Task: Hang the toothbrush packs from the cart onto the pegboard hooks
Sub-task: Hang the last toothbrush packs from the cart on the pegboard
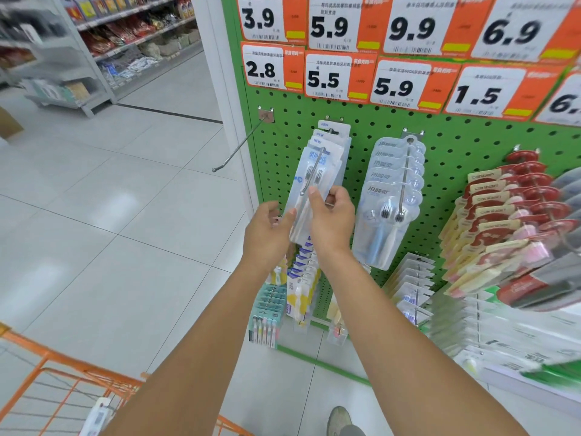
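Note:
A clear toothbrush pack (pixel 314 171) hangs at the front of several like it on a pegboard hook (pixel 309 180) of the green pegboard (pixel 283 143). My left hand (pixel 267 231) pinches the pack's left edge low down. My right hand (pixel 333 218) grips the pack's lower right part, thumb on its front. An empty hook (pixel 239 146) juts out to the left. The orange cart (pixel 72 388) is at the bottom left, with a white pack (pixel 99 416) lying in it.
More packs hang to the right: pale blue ones (pixel 390 196) and red and cream ones (pixel 496 221). Smaller packs (pixel 295 291) hang below my hands. Price signs (pixel 339 77) line the top. Tiled floor and a shelf aisle (pixel 94 58) lie left. A shoe (pixel 341 420) shows below.

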